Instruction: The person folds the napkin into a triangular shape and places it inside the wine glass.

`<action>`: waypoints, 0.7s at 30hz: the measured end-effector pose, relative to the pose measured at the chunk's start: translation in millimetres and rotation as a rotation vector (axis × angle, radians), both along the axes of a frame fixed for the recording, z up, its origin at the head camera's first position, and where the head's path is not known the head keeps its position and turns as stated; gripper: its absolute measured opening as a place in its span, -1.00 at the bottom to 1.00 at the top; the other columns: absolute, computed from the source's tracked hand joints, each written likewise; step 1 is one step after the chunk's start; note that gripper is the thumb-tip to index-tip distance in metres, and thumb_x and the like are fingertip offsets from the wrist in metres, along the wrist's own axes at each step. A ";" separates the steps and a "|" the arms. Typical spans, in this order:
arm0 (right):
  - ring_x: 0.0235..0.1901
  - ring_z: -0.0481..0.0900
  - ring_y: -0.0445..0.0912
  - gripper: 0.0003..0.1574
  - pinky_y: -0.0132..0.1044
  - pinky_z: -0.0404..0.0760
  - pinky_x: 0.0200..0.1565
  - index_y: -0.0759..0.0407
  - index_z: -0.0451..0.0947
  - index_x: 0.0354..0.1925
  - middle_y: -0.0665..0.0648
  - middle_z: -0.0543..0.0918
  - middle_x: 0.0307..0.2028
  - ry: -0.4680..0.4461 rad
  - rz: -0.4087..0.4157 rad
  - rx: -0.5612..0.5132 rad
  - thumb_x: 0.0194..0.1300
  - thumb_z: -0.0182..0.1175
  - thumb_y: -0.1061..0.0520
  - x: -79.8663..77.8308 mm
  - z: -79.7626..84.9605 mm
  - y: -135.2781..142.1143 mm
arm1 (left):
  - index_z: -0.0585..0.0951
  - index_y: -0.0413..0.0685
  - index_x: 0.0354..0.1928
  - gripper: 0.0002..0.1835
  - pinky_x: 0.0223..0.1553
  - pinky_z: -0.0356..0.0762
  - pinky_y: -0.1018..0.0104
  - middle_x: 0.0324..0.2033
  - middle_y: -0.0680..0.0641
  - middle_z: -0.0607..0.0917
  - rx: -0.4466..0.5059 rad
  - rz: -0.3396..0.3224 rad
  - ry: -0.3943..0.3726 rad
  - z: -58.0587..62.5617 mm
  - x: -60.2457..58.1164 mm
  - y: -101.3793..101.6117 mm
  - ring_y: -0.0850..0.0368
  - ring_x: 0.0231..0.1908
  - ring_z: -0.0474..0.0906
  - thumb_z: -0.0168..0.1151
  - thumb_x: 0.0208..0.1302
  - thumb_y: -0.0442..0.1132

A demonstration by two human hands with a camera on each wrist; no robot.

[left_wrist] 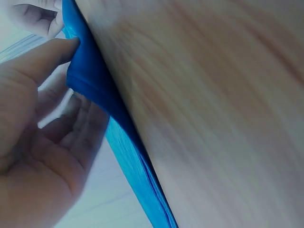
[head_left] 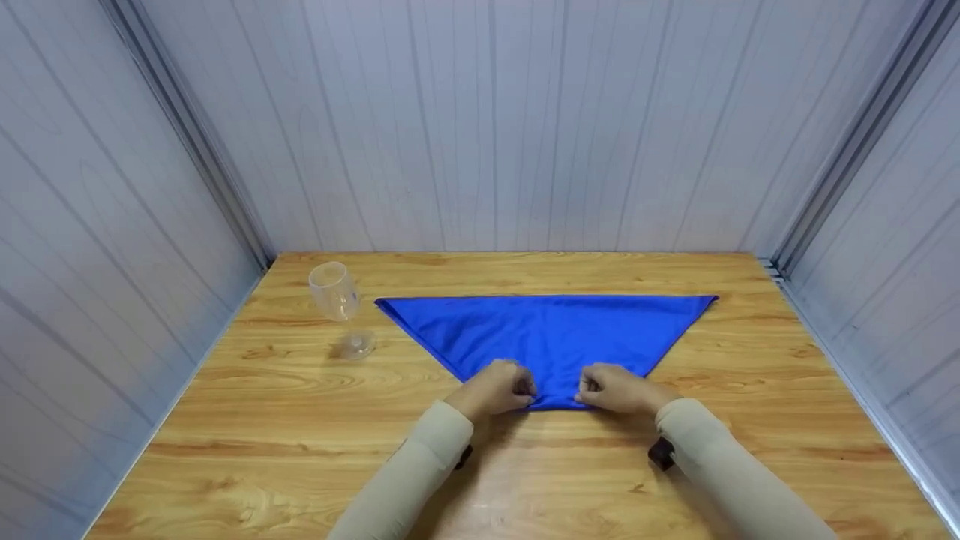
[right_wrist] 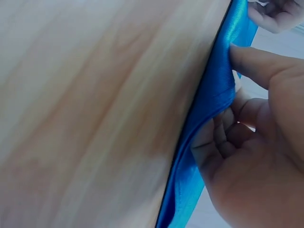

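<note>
A blue cloth [head_left: 555, 330] lies on the wooden table, its long straight edge at the back and its sides narrowing toward a short folded front edge. At the left of that front edge, my left hand [head_left: 499, 388] pinches the fabric between thumb and fingers. My right hand [head_left: 616, 388] pinches the same edge a short way to the right. From the left wrist, the thumb presses on a raised flap of cloth [left_wrist: 95, 71] with fingers behind it. The right wrist view shows a matching grip on the fold [right_wrist: 216, 90].
A clear stemmed glass [head_left: 335, 291] stands upright on the table [head_left: 262, 420], left of the cloth's left corner. Pale panelled walls [head_left: 495, 127] enclose the table at the back and both sides.
</note>
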State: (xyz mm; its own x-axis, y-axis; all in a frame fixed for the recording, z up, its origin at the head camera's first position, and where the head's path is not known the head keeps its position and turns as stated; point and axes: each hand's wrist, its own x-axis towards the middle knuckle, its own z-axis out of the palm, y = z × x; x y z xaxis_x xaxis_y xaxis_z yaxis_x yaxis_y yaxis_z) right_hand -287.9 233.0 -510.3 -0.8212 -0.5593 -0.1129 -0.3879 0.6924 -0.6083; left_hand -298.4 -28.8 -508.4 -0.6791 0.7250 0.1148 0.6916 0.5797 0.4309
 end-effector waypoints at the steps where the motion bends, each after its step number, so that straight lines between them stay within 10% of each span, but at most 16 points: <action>1: -0.37 0.40 -0.13 -0.76 -0.26 0.42 -0.31 0.13 0.48 -0.39 0.00 0.47 -0.38 -0.001 0.000 0.001 0.42 0.24 0.09 -0.2 -0.2 0.0 | 0.77 -0.10 -0.29 -0.95 -0.17 0.53 0.46 -0.35 0.01 0.73 0.006 -0.037 0.035 -0.3 -0.5 -0.9 0.18 -0.25 0.61 0.43 0.21 -0.33; 8: -0.36 0.40 -0.14 -0.78 -0.27 0.42 -0.30 0.13 0.49 -0.37 0.00 0.47 -0.36 -0.011 0.006 -0.002 0.42 0.24 0.09 -0.4 0.7 0.6 | 0.80 -0.11 -0.21 -0.81 -0.09 0.53 0.53 -0.27 -0.01 0.76 0.046 -0.229 0.173 -2.3 1.1 -4.0 0.18 -0.17 0.66 0.35 0.20 -0.49; 21: -0.37 0.39 -0.16 -0.79 -0.28 0.41 -0.29 0.10 0.50 -0.36 -0.03 0.46 -0.38 0.015 0.014 0.003 0.42 0.24 0.07 -0.5 -0.5 1.1 | 0.75 -0.13 -0.14 -0.78 -0.14 0.51 0.51 -0.24 0.00 0.75 0.000 -0.199 0.083 1.7 4.0 -7.9 0.25 -0.22 0.60 0.49 0.19 -0.22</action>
State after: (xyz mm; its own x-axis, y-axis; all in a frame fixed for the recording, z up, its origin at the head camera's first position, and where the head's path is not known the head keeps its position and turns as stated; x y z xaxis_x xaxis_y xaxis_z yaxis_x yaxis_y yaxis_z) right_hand -288.4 234.1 -510.8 -0.8148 -0.5706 -0.1024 -0.4070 0.6888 -0.5999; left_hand -294.4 -36.7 -506.7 -0.5112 0.8436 0.1644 0.8252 0.4283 0.3682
